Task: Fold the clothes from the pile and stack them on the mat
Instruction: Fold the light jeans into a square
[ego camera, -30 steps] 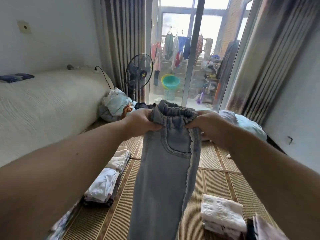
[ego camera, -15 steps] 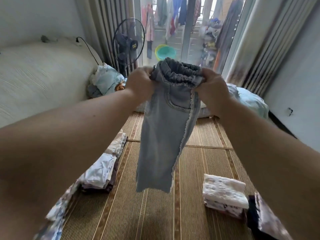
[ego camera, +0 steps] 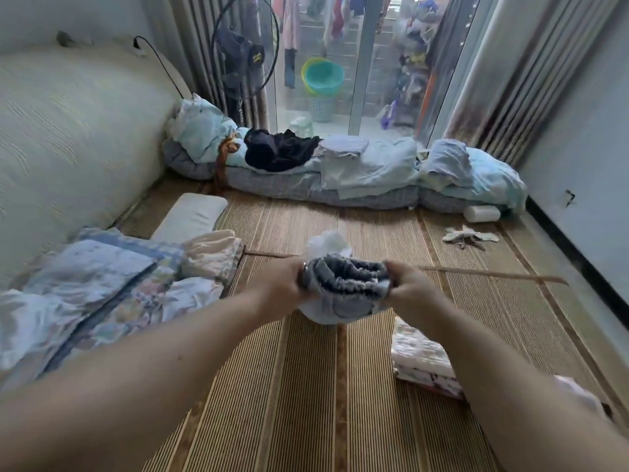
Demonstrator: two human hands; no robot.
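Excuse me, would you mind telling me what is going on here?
A person is folding laundry on a woven mat. The left hand and the right hand each grip the elastic waistband of small light-blue jeans, held above the mat. A folded stack lies to the right, more folded clothes to the left, and unfolded clothes wait on the bedding beyond.

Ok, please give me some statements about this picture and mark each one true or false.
1. Both the left hand and the right hand grip the jeans at the waistband. True.
2. The fan lies flat on the mat. False: it stands upright by the curtain.
3. A black garment lies on the pale blue bedding. True.
4. The teal basin sits on the mat. False: it is outside, beyond the glass door.
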